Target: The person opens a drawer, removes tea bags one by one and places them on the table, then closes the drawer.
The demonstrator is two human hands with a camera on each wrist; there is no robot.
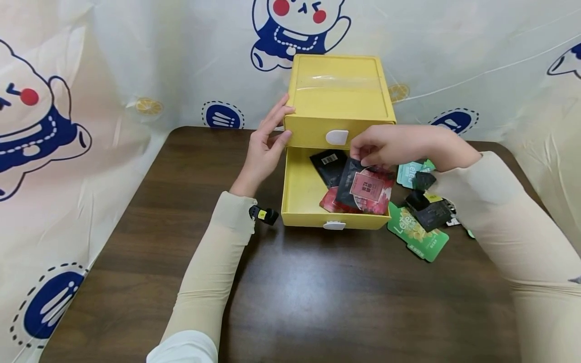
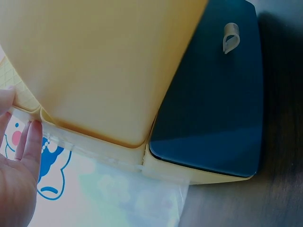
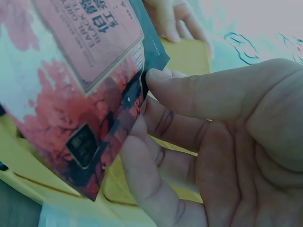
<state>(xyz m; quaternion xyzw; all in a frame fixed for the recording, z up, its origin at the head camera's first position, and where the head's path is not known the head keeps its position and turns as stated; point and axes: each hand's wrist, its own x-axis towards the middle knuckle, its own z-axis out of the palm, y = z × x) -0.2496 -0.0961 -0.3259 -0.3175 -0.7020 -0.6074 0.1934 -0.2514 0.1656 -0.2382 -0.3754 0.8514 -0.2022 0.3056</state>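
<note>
A yellow two-drawer box (image 1: pixel 336 96) stands at the back of the table, its lower drawer (image 1: pixel 297 194) pulled out. My left hand (image 1: pixel 265 146) rests against the box's upper left side, fingers fairly straight and thumb by the front corner. Over the open drawer, my right hand (image 1: pixel 399 143) pinches an Earl Grey black tea sachet (image 1: pixel 367 189) by its upper edge between thumb and fingers. In the right wrist view the sachet (image 3: pixel 80 90) shows its red print and pink label. Beneath it in the drawer lie a dark sachet (image 1: pixel 330 166) with a barcode and a partly covered red one (image 1: pixel 333 201).
Right of the drawer, a green packet (image 1: pixel 419 234) lies on the dark wooden table (image 1: pixel 299 297). A teal packet (image 1: pixel 407 174) is farther back, partly behind the right wrist camera (image 1: pixel 428 212). A patterned sheet (image 1: pixel 181 60) hangs behind the table.
</note>
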